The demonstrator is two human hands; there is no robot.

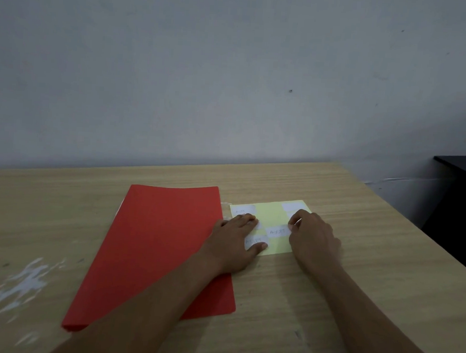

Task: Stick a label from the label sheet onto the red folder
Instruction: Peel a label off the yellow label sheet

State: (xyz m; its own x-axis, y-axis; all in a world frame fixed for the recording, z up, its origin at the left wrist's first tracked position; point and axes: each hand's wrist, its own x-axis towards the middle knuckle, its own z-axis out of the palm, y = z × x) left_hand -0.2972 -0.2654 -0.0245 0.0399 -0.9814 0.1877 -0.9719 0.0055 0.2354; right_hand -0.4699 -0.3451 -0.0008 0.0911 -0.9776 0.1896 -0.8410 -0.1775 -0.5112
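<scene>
my left hand (234,240) lies flat with fingers spread, pressing down on the left part of the label sheet (272,214), a pale yellow backing that sits on the wooden table (328,291) just right of the red folder (156,253). my left wrist crosses the folder's right edge. my right hand (314,237) rests on the right side of the sheet with its fingertips drawn together at the right end of a white label (277,231) in the middle; whether they have pinched its edge or only touch it, i cannot tell. that label carries handwriting in pen, something like "aug", but the rest is too blurred to read. another label (242,211) at the sheet's top left has faint writing i cannot make out, and one near my left thumb is also marked but illegible. the folder is closed, lying flat, with no label on its cover.
</scene>
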